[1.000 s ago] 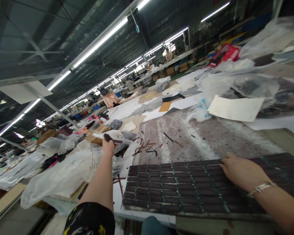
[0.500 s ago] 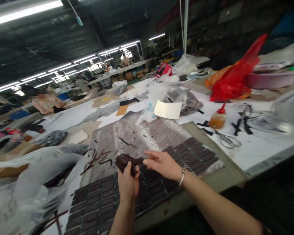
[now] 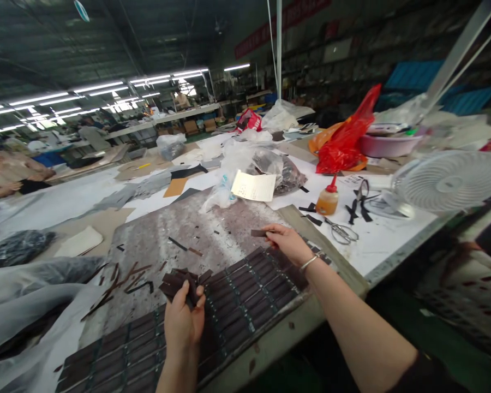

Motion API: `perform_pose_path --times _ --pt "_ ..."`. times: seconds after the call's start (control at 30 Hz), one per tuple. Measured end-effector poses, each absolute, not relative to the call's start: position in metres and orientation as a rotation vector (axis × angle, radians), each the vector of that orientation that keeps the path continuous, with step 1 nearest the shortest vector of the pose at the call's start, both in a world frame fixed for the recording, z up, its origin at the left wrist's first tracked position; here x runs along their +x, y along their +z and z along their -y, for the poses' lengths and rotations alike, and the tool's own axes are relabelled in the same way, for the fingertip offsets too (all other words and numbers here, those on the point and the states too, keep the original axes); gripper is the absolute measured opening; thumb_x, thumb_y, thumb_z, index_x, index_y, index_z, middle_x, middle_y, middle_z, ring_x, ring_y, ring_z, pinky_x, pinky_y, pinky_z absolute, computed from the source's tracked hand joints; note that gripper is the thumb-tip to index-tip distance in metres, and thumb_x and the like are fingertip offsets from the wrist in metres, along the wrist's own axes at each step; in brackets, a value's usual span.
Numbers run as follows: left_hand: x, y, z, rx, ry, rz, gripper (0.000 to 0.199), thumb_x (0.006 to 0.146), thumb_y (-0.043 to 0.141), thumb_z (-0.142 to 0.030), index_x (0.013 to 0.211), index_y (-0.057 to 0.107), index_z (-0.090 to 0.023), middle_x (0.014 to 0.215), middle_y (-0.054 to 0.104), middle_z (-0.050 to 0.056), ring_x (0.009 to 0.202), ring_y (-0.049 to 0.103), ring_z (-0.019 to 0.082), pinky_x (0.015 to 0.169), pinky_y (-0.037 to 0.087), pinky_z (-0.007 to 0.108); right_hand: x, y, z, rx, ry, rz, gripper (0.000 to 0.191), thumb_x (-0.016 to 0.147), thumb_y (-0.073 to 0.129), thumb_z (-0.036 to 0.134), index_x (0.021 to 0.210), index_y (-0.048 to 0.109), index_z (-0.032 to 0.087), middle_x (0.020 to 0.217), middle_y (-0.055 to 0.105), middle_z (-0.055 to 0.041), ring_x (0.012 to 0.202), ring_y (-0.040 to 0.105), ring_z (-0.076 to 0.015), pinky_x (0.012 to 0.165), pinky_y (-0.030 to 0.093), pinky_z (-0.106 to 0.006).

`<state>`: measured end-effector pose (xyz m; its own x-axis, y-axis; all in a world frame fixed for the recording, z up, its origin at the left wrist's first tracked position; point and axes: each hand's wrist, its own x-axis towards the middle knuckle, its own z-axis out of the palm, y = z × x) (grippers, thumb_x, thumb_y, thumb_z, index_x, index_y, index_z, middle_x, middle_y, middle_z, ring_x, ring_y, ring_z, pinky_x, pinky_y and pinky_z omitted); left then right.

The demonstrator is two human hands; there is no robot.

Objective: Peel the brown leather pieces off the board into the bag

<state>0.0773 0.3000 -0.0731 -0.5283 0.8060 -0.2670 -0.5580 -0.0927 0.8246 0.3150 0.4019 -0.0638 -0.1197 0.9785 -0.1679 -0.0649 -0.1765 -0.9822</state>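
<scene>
My left hand (image 3: 185,314) is closed around a fanned stack of dark brown strips (image 3: 179,284), held over the near part of the board. Between the thumb and fingers of my right hand (image 3: 284,243) is a single dark brown strip (image 3: 259,233), lifted above the board. Below both hands, rows of similar dark brown pieces (image 3: 237,289) lie side by side on the worn board (image 3: 147,234), with thin greenish lines between them. Thin brown scraps (image 3: 125,278) are strewn to the left of the stack.
A glue bottle with a red tip (image 3: 328,199), scissors (image 3: 342,232) and black strips (image 3: 354,210) lie on the right. Behind them are a white fan (image 3: 445,180) and a red plastic bag (image 3: 349,144). A note card (image 3: 253,186) rests on clear bags. At far left sits a co-worker (image 3: 12,169).
My right hand has moved away from the stack to the right and now holds one strip. The stack in my left hand is more fanned out. The view has swung right.
</scene>
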Motion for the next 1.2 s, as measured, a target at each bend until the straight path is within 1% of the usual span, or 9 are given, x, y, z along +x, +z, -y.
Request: perform_pose_path --times 0.13,0.2,0.27,0.33,0.43,0.63,0.83,1.13,1.2 --pt "0.077 -0.074 -0.300 0.338 1.786 -1.185 0.030 0.058 0.067 -0.016 0.084 0.053 -0.023 0.079 0.053 -0.003 0.052 0.050 0.008 0.035 0.028 0.016 0.342 -0.076 -0.422 -1.203 1.478 0.938 0.014 0.071 0.059 0.019 0.082 0.065 0.013 0.074 0.064 -0.0045 0.062 0.056 -0.0094 0.060 0.048 -0.020" --pt "0.078 -0.075 -0.300 0.345 1.788 -1.187 0.031 0.058 0.068 -0.016 0.084 0.053 -0.023 0.078 0.053 -0.003 0.051 0.050 0.008 0.035 0.028 0.016 0.346 -0.084 -0.427 -1.318 1.371 1.061 0.016 0.071 0.061 0.026 0.079 0.067 0.013 0.074 0.065 -0.0056 0.065 0.058 -0.0123 0.064 0.048 -0.023" --pt "0.079 -0.076 -0.300 0.355 1.781 -1.185 0.030 0.058 0.068 -0.017 0.083 0.053 -0.023 0.076 0.052 -0.003 0.050 0.049 0.008 0.034 0.028 0.016 0.348 -0.089 -0.429 -1.494 1.176 1.322 0.019 0.070 0.063 0.030 0.080 0.068 0.014 0.072 0.066 -0.0039 0.067 0.059 -0.0146 0.066 0.048 -0.025" --pt "0.080 -0.077 -0.301 0.357 1.760 -1.187 0.028 0.059 0.068 -0.017 0.082 0.054 -0.022 0.075 0.051 -0.003 0.050 0.049 0.008 0.034 0.028 0.016 0.348 -0.091 -0.431 -1.604 1.011 1.557 0.018 0.069 0.062 0.026 0.083 0.070 0.018 0.076 0.067 -0.0012 0.072 0.060 -0.0157 0.069 0.047 -0.025" --pt "0.081 -0.078 -0.301 0.350 1.720 -1.204 0.026 0.059 0.068 -0.018 0.081 0.054 -0.021 0.073 0.051 -0.002 0.050 0.049 0.008 0.034 0.029 0.016 0.349 -0.090 -0.433 -1.630 0.937 1.734 0.021 0.071 0.056 0.018 0.087 0.069 0.022 0.086 0.068 0.0021 0.081 0.060 -0.0147 0.076 0.046 -0.024" --pt "0.083 -0.081 -0.301 0.389 1.666 -1.239 0.027 0.060 0.068 -0.021 0.084 0.055 -0.021 0.077 0.054 0.000 0.050 0.049 0.008 0.034 0.029 0.016 0.348 -0.093 -0.438 -1.708 0.843 1.886 0.025 0.073 0.052 0.014 0.087 0.070 0.024 0.088 0.068 0.0024 0.084 0.060 -0.0155 0.082 0.045 -0.026" --pt "0.083 -0.082 -0.300 0.412 1.663 -1.245 0.026 0.061 0.068 -0.021 0.084 0.055 -0.020 0.078 0.054 0.000 0.050 0.048 0.008 0.034 0.028 0.016 0.345 -0.100 -0.442 -1.697 0.802 1.961 0.026 0.074 0.052 0.014 0.089 0.070 0.024 0.089 0.068 0.0018 0.084 0.060 -0.0162 0.084 0.044 -0.026" --pt "0.085 -0.082 -0.299 0.441 1.648 -1.238 0.027 0.064 0.067 -0.020 0.085 0.051 -0.018 0.076 0.051 -0.002 0.051 0.050 0.009 0.035 0.030 0.017 0.339 -0.100 -0.444 -1.725 0.687 2.096 0.027 0.075 0.051 0.013 0.091 0.070 0.023 0.092 0.068 0.0026 0.087 0.059 -0.0130 0.083 0.042 -0.021" --pt "0.085 -0.083 -0.299 0.452 1.642 -1.240 0.026 0.065 0.066 -0.021 0.086 0.051 -0.018 0.077 0.052 -0.001 0.051 0.049 0.009 0.036 0.030 0.017 0.337 -0.101 -0.442 -1.709 0.630 2.140 0.025 0.075 0.052 0.015 0.091 0.069 0.023 0.092 0.067 0.0023 0.087 0.059 -0.0131 0.083 0.041 -0.021"
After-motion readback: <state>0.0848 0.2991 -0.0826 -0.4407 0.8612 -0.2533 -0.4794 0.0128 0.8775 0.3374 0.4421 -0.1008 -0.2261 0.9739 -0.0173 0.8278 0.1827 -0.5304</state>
